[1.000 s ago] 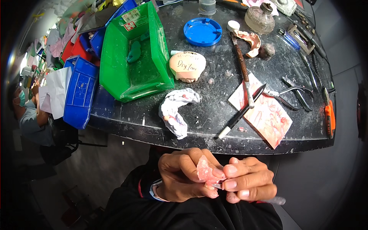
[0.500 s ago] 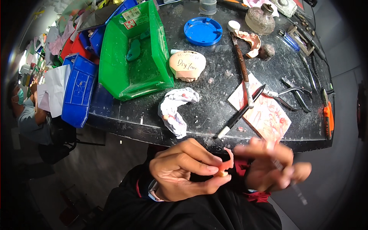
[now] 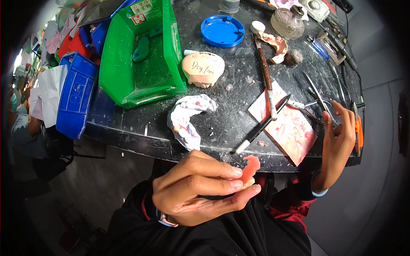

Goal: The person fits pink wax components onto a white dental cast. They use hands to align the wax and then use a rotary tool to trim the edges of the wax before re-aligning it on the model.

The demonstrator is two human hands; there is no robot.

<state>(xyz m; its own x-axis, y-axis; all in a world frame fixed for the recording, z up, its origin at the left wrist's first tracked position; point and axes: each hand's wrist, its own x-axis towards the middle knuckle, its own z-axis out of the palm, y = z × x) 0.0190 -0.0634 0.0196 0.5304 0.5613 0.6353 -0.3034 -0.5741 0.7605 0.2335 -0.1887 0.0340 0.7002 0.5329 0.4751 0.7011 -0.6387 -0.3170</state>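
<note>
My left hand [image 3: 200, 187], at the front edge of the bench, pinches a small pink wax denture piece [image 3: 250, 167] between thumb and fingertips. Pale, tooth-coloured parts show along its lower side, and a curved pink flange stands up. My right hand [image 3: 340, 138] is at the bench's right side, fingers apart. A slim silver instrument [image 3: 315, 88] lies slanted, its lower end between that hand's thumb and fingers; I see no grip on it. Pliers [image 3: 297, 104] lie beside it, partly covered. Left of the hand is a pink-smeared white tile [image 3: 294, 136].
A white horseshoe-shaped cast [image 3: 184, 123] sits near the front edge, with a peach plaster model [image 3: 203, 68] behind. A green bin [image 3: 175, 64] stands left. A black pen [image 3: 265, 123] and brown-handled knife [image 3: 265, 68] cross the tile. An orange-handled tool [image 3: 359, 132] lies far right.
My right hand has gone from beside the wax piece to the right of the bench, and its thin metal instrument now lies over the pliers. My left hand has shifted slightly left, turning the wax piece.
</note>
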